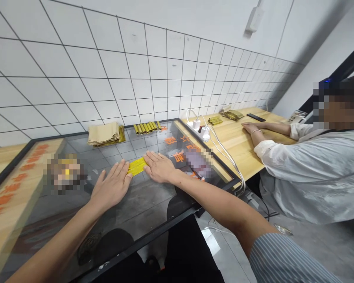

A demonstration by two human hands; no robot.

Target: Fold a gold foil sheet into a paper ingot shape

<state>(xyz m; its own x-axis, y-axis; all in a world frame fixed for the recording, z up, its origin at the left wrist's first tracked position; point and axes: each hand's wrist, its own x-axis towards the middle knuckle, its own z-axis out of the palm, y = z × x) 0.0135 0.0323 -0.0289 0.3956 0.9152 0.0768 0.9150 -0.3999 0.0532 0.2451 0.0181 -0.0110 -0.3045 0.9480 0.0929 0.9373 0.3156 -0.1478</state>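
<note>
A small sheet of shiny gold foil paper (136, 166) lies on the dark glass panel (153, 202) in front of me. My left hand (113, 182) rests flat at its left end, fingers stretched out and fingertips on or right by the edge. On the opposite end lies my right hand (158, 166), also flat, with its fingers extended over the sheet's right edge. Beyond my hands, a stack of brown-backed foil sheets (104, 134) sits near the back of the panel. Several gold rolled tubes (147, 127) are lined up to its right.
The panel has a raised black frame (224, 167) and orange lettering. White plugs and a power strip (201, 129) with trailing cables lie along its right side. A co-worker's hands (251, 127) rest on the wooden table (244, 153), near more gold rolls (215, 120). A tiled wall stands behind.
</note>
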